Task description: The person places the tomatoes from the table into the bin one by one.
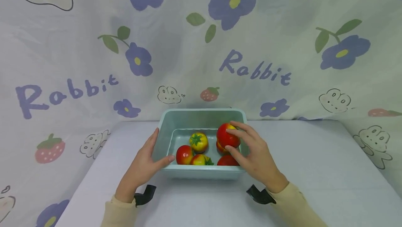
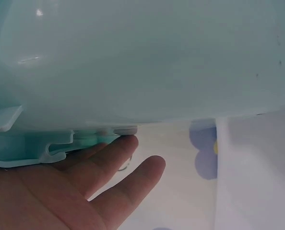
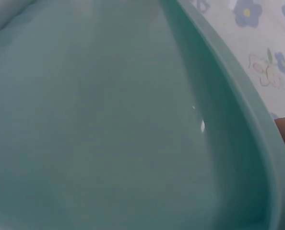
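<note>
A pale blue-green plastic bin [image 1: 202, 174] stands on the table with several red and yellow toy tomatoes inside. My left hand [image 1: 142, 162] holds the bin's left side, its thumb over the front corner and its fingers along the outer wall. In the left wrist view, the fingers [image 2: 128, 191] extend beneath the rim. My right hand [image 1: 259, 153] grips a red tomato [image 1: 226, 135] between thumb and fingers, above another tomato partly hidden beneath. A yellow tomato [image 1: 199, 142] with a green top lies in the middle. Bin wall fills most of the right wrist view, hiding the grip.
A red tomato [image 1: 184, 154] and a yellow-red one [image 1: 201, 160] lie near the bin's front left. Another red tomato [image 1: 228, 160] is at the front right, partly behind the rim. White cloth covers the table [image 1: 314, 164]; a patterned curtain [image 1: 176, 56] hangs behind.
</note>
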A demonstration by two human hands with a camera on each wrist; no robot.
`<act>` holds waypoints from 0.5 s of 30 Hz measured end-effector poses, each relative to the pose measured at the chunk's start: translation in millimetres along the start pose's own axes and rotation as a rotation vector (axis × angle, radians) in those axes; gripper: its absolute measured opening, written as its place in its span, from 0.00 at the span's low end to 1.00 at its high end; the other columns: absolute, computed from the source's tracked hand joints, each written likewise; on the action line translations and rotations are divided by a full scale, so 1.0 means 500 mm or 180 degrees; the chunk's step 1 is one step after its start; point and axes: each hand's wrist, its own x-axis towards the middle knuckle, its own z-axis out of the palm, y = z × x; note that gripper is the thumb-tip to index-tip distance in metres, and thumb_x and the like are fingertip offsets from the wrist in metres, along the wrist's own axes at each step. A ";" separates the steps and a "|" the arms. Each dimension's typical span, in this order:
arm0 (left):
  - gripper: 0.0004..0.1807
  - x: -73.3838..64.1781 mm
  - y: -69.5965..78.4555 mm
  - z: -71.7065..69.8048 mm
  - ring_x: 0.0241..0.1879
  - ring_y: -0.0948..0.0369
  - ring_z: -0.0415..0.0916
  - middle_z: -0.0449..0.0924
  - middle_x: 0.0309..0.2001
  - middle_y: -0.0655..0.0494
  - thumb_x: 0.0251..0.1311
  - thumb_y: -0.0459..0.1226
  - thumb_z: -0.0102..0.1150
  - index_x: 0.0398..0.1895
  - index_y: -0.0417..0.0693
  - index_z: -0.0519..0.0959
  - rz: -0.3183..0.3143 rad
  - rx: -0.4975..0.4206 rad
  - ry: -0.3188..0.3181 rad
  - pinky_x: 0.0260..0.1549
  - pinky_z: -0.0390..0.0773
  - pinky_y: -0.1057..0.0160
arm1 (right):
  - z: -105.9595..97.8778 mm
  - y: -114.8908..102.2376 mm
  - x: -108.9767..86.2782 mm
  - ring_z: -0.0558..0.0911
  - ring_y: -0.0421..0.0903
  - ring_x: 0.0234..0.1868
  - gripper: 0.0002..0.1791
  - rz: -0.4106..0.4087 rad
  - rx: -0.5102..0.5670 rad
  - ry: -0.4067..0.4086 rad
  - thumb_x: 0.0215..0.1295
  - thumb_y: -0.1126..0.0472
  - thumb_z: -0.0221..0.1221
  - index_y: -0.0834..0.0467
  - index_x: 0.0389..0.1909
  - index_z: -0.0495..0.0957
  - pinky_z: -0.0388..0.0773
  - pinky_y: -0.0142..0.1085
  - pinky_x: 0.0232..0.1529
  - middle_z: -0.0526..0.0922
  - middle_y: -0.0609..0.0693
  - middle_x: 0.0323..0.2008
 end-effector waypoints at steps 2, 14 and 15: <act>0.54 0.001 -0.001 0.001 0.69 0.47 0.46 0.42 0.73 0.52 0.52 0.58 0.60 0.74 0.52 0.39 0.0005 -0.0028 0.0009 0.58 0.57 0.37 | 0.002 -0.001 0.005 0.69 0.45 0.59 0.28 -0.0013 -0.0022 -0.0070 0.52 0.60 0.68 0.51 0.56 0.74 0.76 0.38 0.51 0.68 0.48 0.61; 0.53 0.000 -0.005 0.002 0.69 0.47 0.45 0.42 0.73 0.52 0.53 0.54 0.62 0.74 0.51 0.40 0.0038 -0.0052 0.0027 0.59 0.56 0.37 | 0.021 0.000 0.020 0.70 0.46 0.59 0.30 -0.0117 -0.0082 -0.0312 0.49 0.61 0.70 0.54 0.56 0.74 0.76 0.38 0.50 0.69 0.49 0.60; 0.53 0.000 -0.004 0.002 0.70 0.48 0.45 0.42 0.73 0.52 0.53 0.54 0.62 0.74 0.51 0.40 0.0041 -0.0055 0.0027 0.59 0.56 0.37 | 0.022 0.000 0.021 0.70 0.46 0.59 0.30 -0.0132 -0.0085 -0.0325 0.49 0.61 0.70 0.54 0.57 0.73 0.76 0.38 0.51 0.69 0.49 0.60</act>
